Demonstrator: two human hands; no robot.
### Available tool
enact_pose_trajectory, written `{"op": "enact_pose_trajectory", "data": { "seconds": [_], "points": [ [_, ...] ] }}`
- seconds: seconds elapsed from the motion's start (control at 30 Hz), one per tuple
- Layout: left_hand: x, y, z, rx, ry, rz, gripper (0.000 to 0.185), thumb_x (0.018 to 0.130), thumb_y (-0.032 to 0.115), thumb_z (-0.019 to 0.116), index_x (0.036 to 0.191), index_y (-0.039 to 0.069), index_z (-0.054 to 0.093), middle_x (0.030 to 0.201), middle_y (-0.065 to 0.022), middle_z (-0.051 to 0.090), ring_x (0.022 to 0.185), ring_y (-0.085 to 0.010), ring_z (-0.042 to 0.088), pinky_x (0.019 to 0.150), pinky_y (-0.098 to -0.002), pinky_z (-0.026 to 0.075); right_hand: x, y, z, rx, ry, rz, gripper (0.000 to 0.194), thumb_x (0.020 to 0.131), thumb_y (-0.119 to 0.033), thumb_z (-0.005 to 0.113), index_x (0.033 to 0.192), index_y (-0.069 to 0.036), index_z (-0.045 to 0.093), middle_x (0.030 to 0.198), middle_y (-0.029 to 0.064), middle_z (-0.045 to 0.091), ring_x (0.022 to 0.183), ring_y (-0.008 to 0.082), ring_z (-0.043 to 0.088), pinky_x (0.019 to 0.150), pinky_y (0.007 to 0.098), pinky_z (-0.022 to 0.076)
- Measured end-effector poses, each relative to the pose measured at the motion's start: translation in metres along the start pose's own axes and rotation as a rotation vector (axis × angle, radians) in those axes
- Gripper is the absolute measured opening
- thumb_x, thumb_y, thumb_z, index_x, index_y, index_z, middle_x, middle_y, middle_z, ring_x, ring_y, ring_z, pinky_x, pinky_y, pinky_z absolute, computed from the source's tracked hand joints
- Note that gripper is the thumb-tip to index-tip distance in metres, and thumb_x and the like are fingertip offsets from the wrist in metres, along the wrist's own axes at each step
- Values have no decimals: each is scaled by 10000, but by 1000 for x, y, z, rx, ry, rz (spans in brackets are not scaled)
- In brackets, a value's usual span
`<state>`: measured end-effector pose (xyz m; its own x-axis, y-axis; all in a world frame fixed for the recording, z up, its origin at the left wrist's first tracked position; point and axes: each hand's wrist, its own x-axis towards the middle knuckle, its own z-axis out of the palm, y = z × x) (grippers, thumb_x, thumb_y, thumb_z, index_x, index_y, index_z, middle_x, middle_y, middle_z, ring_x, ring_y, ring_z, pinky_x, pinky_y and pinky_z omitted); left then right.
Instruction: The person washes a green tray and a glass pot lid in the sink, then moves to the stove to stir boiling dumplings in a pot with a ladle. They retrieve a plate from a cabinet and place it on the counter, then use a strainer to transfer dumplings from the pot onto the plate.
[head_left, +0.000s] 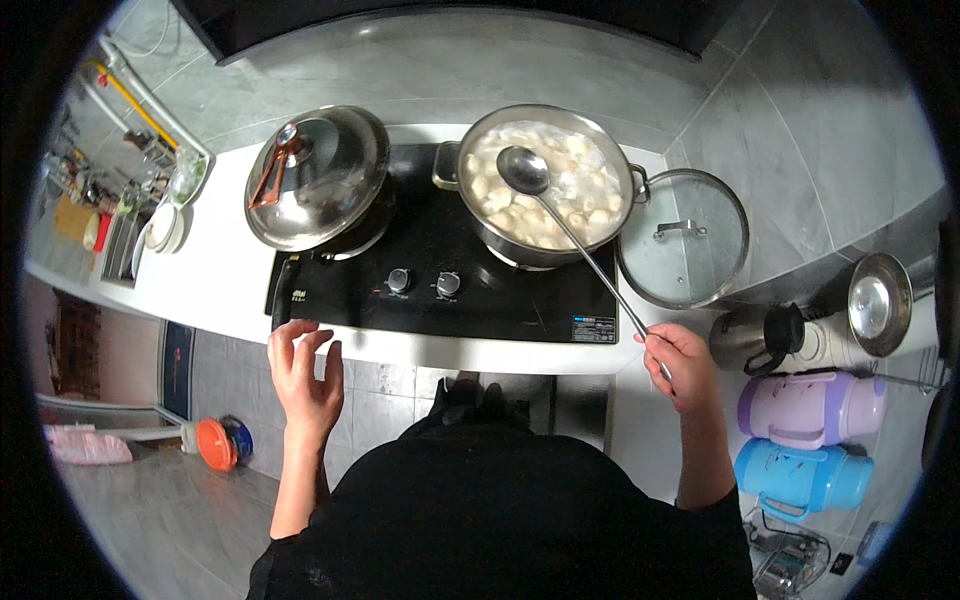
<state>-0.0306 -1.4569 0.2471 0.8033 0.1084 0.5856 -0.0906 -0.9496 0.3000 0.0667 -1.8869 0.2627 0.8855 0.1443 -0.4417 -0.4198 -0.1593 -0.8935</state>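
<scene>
My right hand (679, 367) grips the end of a long metal ladle (596, 266). The ladle's bowl (523, 170), its hollow side up, is over a steel two-handled pot (525, 246) on the right burner. Pale lumps that look like dumplings (499, 199) crowd the foamy water inside. My left hand (306, 375) is by the counter's front edge, its fingers curled, apart and holding nothing. Just beyond its fingertips is the black handle (282, 292) of a pan on the left burner. A domed metal lid (330, 195) with a copper-coloured handle covers that pan.
A glass lid (686, 255) leans at the wall right of the black gas hob (495, 307). Further right are a metal bowl (870, 307), a kettle (750, 341), and purple (795, 409) and blue (802, 474) vacuum flasks. White bowls (163, 227) stand near the sink (124, 251) at left.
</scene>
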Motion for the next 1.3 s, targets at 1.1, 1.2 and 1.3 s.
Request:
{"op": "enact_pose_trajectory", "data": {
  "seconds": [1.1,1.2,1.3],
  "points": [
    [-190,-503,-321,204,77,-665,636,740,65,771,1326,98,526,1443,-197,334,994,-318,585,874,-428,499,42,-142,679,-1038,92,-1026,421,895,-82,605,1303,-13,527,1449,193,402,1300,391,444,1059,422,390],
    [-199,-569,-347,282,28,-648,624,738,79,780,1313,101,540,1462,-198,320,1060,-320,590,886,-426,502,73,-145,790,-1059,-1,-1107,428,878,-79,619,1293,-14,537,1466,190,388,1292,395,458,1037,413,413],
    [-201,-648,-385,388,-1,-689,594,745,102,781,1296,106,560,1485,-189,309,1099,-315,586,904,-437,491,101,-144,906,-964,-123,-1143,425,859,-77,632,1272,-15,549,1465,190,389,1250,403,495,976,421,464]
  ]
}}
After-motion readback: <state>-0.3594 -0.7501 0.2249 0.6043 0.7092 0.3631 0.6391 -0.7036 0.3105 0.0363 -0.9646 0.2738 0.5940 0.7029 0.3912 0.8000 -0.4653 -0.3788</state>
